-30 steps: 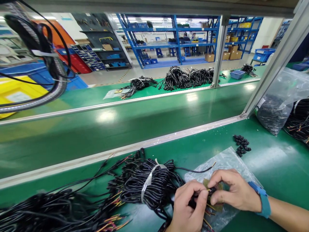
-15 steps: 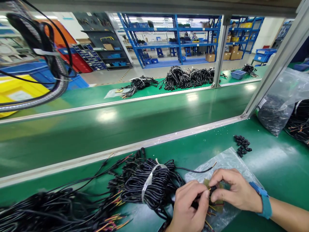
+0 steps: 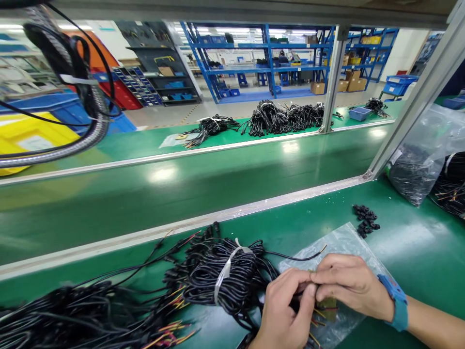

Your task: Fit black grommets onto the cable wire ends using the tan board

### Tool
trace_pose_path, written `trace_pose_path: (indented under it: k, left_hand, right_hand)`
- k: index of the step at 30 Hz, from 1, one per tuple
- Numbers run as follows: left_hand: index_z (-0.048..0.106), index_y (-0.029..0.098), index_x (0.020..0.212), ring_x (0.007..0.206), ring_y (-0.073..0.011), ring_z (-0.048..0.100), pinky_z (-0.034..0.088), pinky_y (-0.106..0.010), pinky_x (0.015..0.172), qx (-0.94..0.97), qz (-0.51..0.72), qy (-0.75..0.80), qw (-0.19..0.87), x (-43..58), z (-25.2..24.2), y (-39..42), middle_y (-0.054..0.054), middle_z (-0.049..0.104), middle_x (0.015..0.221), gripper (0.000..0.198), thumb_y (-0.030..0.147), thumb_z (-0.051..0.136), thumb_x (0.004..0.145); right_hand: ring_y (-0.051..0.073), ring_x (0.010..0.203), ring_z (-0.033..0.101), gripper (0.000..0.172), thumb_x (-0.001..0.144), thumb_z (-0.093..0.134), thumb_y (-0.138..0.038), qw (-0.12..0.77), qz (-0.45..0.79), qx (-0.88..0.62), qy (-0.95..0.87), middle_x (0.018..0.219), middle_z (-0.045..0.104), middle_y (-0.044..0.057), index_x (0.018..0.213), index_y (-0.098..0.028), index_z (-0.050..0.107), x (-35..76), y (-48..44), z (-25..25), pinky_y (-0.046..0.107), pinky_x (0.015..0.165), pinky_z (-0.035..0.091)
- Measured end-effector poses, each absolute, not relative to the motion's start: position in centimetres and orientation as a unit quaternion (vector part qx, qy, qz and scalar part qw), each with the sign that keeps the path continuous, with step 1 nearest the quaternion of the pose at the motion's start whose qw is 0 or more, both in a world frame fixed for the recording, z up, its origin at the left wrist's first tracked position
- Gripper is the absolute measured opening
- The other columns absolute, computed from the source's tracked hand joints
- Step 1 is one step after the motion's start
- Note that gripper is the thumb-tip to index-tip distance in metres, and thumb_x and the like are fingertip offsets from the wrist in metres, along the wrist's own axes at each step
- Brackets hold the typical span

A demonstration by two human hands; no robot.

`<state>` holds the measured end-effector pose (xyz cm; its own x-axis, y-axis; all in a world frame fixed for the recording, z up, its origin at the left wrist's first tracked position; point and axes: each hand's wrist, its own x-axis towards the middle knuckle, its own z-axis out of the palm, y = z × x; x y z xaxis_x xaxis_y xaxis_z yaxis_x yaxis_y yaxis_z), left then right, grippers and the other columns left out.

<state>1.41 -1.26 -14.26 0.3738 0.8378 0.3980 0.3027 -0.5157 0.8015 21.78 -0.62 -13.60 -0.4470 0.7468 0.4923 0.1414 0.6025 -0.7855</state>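
Note:
My left hand (image 3: pixel 285 310) is closed in a pinch on a black cable (image 3: pixel 295 303), mostly hidden by the fingers. My right hand (image 3: pixel 354 286), with a teal wristband (image 3: pixel 396 300), pinches at the same spot. Its fingertips touch those of the left and cover a small black part. Below the fingers, thin yellow and red wire ends (image 3: pixel 318 315) stick out over a small olive-yellow piece (image 3: pixel 330 309). Under both hands lies a clear plastic bag (image 3: pixel 348 242). Left of them is a coiled black cable bundle (image 3: pixel 232 274) with a white tie.
Loose black cables (image 3: pixel 83 315) with coloured ends spread at the lower left. Small black parts (image 3: pixel 366 220) lie beyond my right hand. A metal rail (image 3: pixel 218 215) and post (image 3: pixel 407 106) border the green bench; a filled clear bag (image 3: pixel 414 169) stands right. More cable bundles (image 3: pixel 269 118) lie across.
My right fingers have closed in against the left fingertips, covering the black part and yellow wire that showed between them. The view has shifted slightly.

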Motion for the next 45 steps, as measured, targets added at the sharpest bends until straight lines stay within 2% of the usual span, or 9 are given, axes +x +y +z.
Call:
trace_pose_path:
  k: [3, 6, 11, 14, 23, 33, 39, 42, 45]
  left_hand:
    - [0.057, 0.020, 0.114, 0.083, -0.0180, 0.062, 0.052, -0.029, 0.077, 0.758, 0.395, 0.384, 0.349, 1.0, -14.4, -1.4, -0.005, 0.064, 0.092, 0.018, 0.022, 0.051, 0.096]
    - [0.053, 0.020, 0.120, 0.088, -0.0189, 0.063, 0.054, -0.031, 0.080, 0.747, 0.394, 0.402, 0.354, 1.1, -14.7, -1.2, -0.007, 0.063, 0.099, 0.025, 0.019, 0.049, 0.095]
    - [0.057, 0.021, 0.098, 0.084, -0.0163, 0.062, 0.051, -0.025, 0.072, 0.732, 0.426, 0.413, 0.334, 1.6, -15.1, -0.4, -0.005, 0.063, 0.095, 0.007, 0.018, 0.050, 0.098]
    - [0.056, 0.020, 0.087, 0.079, -0.0149, 0.061, 0.048, -0.023, 0.069, 0.734, 0.434, 0.408, 0.325, 1.6, -15.3, -0.2, -0.002, 0.062, 0.086, 0.013, 0.017, 0.051, 0.099]
    - [0.057, 0.020, 0.081, 0.063, -0.0131, 0.055, 0.039, -0.024, 0.060, 0.760, 0.417, 0.408, 0.286, 1.4, -15.6, -0.5, 0.001, 0.059, 0.069, 0.020, 0.018, 0.052, 0.100]
    - [0.053, 0.020, 0.074, 0.058, -0.0142, 0.055, 0.034, -0.027, 0.056, 0.805, 0.357, 0.400, 0.253, 1.3, -15.5, -0.5, 0.000, 0.057, 0.063, 0.031, 0.022, 0.042, 0.103]
    - [0.045, 0.021, 0.068, 0.051, -0.0124, 0.049, 0.029, -0.027, 0.051, 0.808, 0.348, 0.406, 0.248, 1.5, -15.6, -0.2, 0.002, 0.049, 0.057, 0.035, 0.022, 0.042, 0.103]
    - [0.048, 0.021, 0.070, 0.055, -0.0131, 0.052, 0.031, -0.026, 0.051, 0.799, 0.350, 0.412, 0.261, 1.6, -15.5, -0.2, 0.002, 0.053, 0.059, 0.034, 0.022, 0.043, 0.103]
    - [0.058, 0.020, 0.084, 0.068, -0.0152, 0.061, 0.041, -0.025, 0.060, 0.787, 0.359, 0.408, 0.293, 1.7, -15.2, -0.3, -0.001, 0.064, 0.074, 0.025, 0.022, 0.044, 0.103]
  right_hand:
    - [0.016, 0.086, 0.066, 0.044, 0.101, 0.061, -0.015, 0.417, 0.304, -0.304, -0.801, 0.106, 0.067, 0.007, 0.144, -0.028, 0.057, 21.9, -0.6, -13.6, 0.026, 0.071, 0.055]
    - [0.019, 0.094, 0.065, 0.037, 0.104, 0.053, -0.015, 0.371, 0.281, -0.342, -0.816, 0.109, 0.066, 0.010, 0.139, -0.024, 0.059, 22.1, -0.3, -13.2, 0.031, 0.077, 0.055]
    - [0.020, 0.093, 0.065, 0.018, 0.104, 0.053, -0.019, 0.370, 0.305, -0.377, -0.793, 0.103, 0.069, 0.008, 0.118, -0.021, 0.062, 22.4, 0.4, -12.6, 0.033, 0.080, 0.054]
    - [0.020, 0.092, 0.065, 0.010, 0.104, 0.052, -0.019, 0.372, 0.316, -0.371, -0.790, 0.099, 0.068, 0.007, 0.109, -0.020, 0.061, 22.4, 0.6, -12.8, 0.032, 0.080, 0.053]
    - [0.019, 0.091, 0.063, 0.010, 0.105, 0.049, -0.020, 0.360, 0.330, -0.348, -0.800, 0.098, 0.066, 0.006, 0.108, -0.020, 0.059, 21.9, -0.1, -14.5, 0.030, 0.079, 0.050]
    - [0.019, 0.086, 0.060, 0.013, 0.107, 0.044, -0.025, 0.298, 0.329, -0.355, -0.823, 0.095, 0.065, 0.006, 0.108, -0.021, 0.056, 21.9, -0.5, -15.9, 0.032, 0.077, 0.048]
    - [0.018, 0.081, 0.061, 0.018, 0.108, 0.043, -0.030, 0.344, 0.315, -0.363, -0.806, 0.088, 0.064, 0.004, 0.105, -0.021, 0.058, 20.9, -0.7, -16.1, 0.030, 0.073, 0.047]
    - [0.018, 0.082, 0.062, 0.016, 0.107, 0.046, -0.030, 0.350, 0.329, -0.375, -0.793, 0.090, 0.066, 0.005, 0.106, -0.020, 0.059, 20.9, -0.6, -15.5, 0.029, 0.073, 0.048]
    - [0.019, 0.080, 0.062, 0.012, 0.103, 0.052, -0.027, 0.318, 0.343, -0.394, -0.791, 0.090, 0.067, 0.005, 0.108, -0.019, 0.060, 21.4, -0.4, -14.9, 0.030, 0.071, 0.048]
